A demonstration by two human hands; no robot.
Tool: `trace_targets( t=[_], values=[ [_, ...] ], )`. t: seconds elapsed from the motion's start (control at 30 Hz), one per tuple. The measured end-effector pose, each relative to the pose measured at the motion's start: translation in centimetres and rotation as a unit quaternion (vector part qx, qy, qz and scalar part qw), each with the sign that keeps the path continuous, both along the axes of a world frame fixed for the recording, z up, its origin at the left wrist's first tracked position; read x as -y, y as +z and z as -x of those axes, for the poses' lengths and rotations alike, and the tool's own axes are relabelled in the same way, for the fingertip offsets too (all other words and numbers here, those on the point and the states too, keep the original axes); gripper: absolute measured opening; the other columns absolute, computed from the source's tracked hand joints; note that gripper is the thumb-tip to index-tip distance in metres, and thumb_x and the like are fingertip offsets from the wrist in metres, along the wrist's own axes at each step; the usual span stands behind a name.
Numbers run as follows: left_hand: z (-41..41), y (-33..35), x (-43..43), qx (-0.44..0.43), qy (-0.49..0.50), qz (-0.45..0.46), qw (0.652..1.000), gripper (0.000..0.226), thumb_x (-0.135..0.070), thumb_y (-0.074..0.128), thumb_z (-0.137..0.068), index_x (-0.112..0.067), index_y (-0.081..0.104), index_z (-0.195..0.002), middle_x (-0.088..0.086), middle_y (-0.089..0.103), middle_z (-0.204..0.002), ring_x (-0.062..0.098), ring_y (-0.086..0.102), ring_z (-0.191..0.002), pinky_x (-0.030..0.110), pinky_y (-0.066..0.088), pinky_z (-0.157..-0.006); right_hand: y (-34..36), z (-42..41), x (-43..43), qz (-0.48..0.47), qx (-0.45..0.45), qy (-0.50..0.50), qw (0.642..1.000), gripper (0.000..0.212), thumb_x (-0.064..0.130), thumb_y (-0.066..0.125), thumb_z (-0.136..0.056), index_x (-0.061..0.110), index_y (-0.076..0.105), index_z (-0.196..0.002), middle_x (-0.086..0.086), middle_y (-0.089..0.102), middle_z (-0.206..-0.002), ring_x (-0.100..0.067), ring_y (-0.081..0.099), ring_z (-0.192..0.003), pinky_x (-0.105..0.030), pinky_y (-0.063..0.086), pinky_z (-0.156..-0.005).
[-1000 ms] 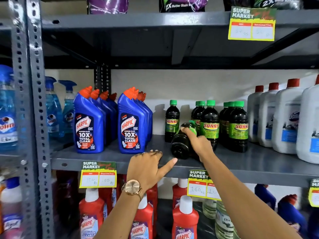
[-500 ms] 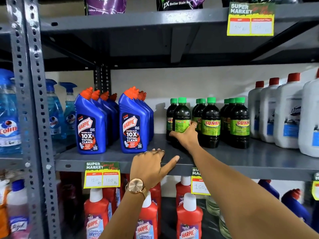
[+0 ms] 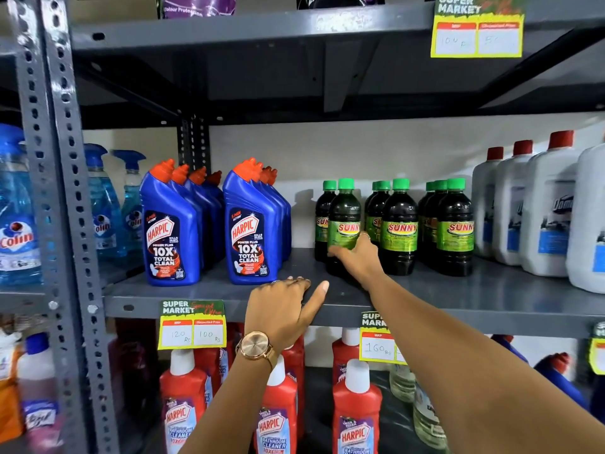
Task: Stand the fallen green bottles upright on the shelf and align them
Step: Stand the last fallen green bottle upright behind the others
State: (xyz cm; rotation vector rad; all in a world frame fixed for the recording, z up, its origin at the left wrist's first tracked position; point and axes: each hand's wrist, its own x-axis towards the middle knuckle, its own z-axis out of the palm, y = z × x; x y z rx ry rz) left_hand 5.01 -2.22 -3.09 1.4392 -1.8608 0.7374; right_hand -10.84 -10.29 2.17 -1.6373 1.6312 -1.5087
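Fingers of right hand [image 3: 357,257] grip green bottle [image 3: 343,221], now upright; earlier tipped.

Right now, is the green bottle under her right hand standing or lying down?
Standing. The green bottle has its cap on top and base on the shelf; the right hand grips its lower half.

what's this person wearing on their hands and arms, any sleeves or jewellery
Both forearms are bare, no sleeves in view. The left hand has a rose-gold wristwatch with a round plain dial and matching metal band. The right hand has a thin ring on one finger.
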Motion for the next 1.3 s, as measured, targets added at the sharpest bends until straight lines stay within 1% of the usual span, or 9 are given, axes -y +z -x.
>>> trace_targets(
  t=[0.2,0.5,0.83,0.93,1.03,1.1,1.17,1.23,1.3],
  values=[
    [0.0,-0.1,0.2,-0.003,-0.002,-0.005,1.0,0.069,-0.066,0.008,-0.089,-0.027,0.065,-0.085,-0.006,0.069,-0.081,0.014,0.063,-0.071,0.03,0.041,-0.055,-0.1,-0.7,-0.2,-0.013,-0.096,-0.026,0.995,0.119,0.055,0.087,-0.051,0.0,0.032,-0.14,-0.017,0.044,-0.139,-0.034,0.044,-0.131,-0.042,0.04,-0.108],
    [0.1,-0.1,0.1,0.003,0.01,-0.002,1.0,0.071,-0.066,0.007,-0.087,-0.027,0.066,-0.087,-0.006,0.07,-0.083,0.014,0.064,-0.075,0.029,0.034,-0.054,-0.2,-0.1,0.2,-0.016,-0.093,-0.014,0.995,0.097,0.041,0.092,-0.051,0.002,0.044,-0.127,-0.016,0.054,-0.128,-0.033,0.053,-0.121,-0.041,0.047,-0.099],
    [0.4,0.6,-0.9,-0.007,0.008,-0.052,0.999,0.067,-0.068,0.012,-0.088,-0.027,0.065,-0.09,-0.004,0.068,-0.08,0.016,0.064,-0.078,0.029,0.037,-0.058,0.2,-0.4,-0.1,-0.032,-0.087,-0.037,0.995,0.115,0.056,0.086,-0.053,0.001,0.034,-0.139,-0.018,0.043,-0.14,-0.037,0.043,-0.131,-0.044,0.041,-0.107],
    [0.8,1.8,-1.1,-0.045,0.008,-0.087,0.995,0.061,-0.068,0.025,-0.09,-0.017,0.057,-0.077,0.001,0.06,-0.074,0.027,0.062,-0.084,0.031,0.036,-0.061,0.6,1.0,-1.4,0.022,-0.059,-0.059,0.996,0.1,0.066,0.079,-0.054,0.003,0.049,-0.126,-0.016,0.056,-0.125,-0.036,0.053,-0.121,-0.045,0.048,-0.097],
    [2.4,4.0,-0.2,-0.06,0.037,-0.118,0.99,0.062,-0.067,0.035,-0.088,-0.013,0.053,-0.111,0.01,0.067,-0.1,0.033,0.063,-0.098,0.035,0.042,-0.069,0.6,4.1,-3.1,0.137,-0.056,-0.162,0.976,0.075,0.058,0.08,-0.061,0.01,0.056,-0.113,-0.01,0.057,-0.119,-0.03,0.051,-0.115,-0.038,0.043,-0.093],
    [4.0,5.2,1.4,-0.137,0.007,-0.228,0.964,0.089,-0.067,0.048,-0.084,-0.006,0.022,-0.143,0.016,0.057,-0.129,0.035,0.056,-0.117,0.039,0.046,-0.087,0.8,6.2,-4.2,0.127,-0.062,-0.244,0.959,0.087,0.052,0.083,-0.061,0.008,0.046,-0.127,-0.014,0.047,-0.132,-0.035,0.043,-0.122,-0.042,0.037,-0.099],
    [5.9,5.8,3.5,-0.255,-0.072,-0.367,0.892,0.118,-0.062,0.062,-0.078,-0.004,-0.012,-0.149,0.017,0.034,-0.151,0.034,0.039,-0.135,0.04,0.035,-0.109,0.8,7.9,-4.2,-0.006,-0.06,-0.233,0.971,0.119,0.052,0.086,-0.057,0.004,0.022,-0.146,-0.02,0.028,-0.148,-0.041,0.031,-0.134,-0.048,0.032,-0.107],
    [7.4,6.0,5.6,-0.317,-0.093,-0.408,0.851,0.134,-0.059,0.072,-0.07,-0.004,-0.023,-0.147,0.016,0.026,-0.155,0.034,0.032,-0.139,0.042,0.028,-0.115,0.7,8.7,-3.2,-0.12,-0.069,-0.163,0.977,0.135,0.049,0.087,-0.058,0.0,0.002,-0.151,-0.022,0.013,-0.156,-0.044,0.023,-0.141,-0.048,0.026,-0.113],
    [8.8,5.8,6.7,-0.356,-0.069,-0.377,0.852,0.132,-0.054,0.077,-0.068,-0.003,-0.016,-0.148,0.018,0.033,-0.151,0.035,0.036,-0.136,0.043,0.029,-0.114,0.3,8.9,-1.8,-0.143,-0.103,-0.126,0.976,0.133,0.043,0.087,-0.061,-0.006,0.001,-0.15,-0.025,0.017,-0.154,-0.044,0.027,-0.14,-0.046,0.027,-0.114]
  ],
)
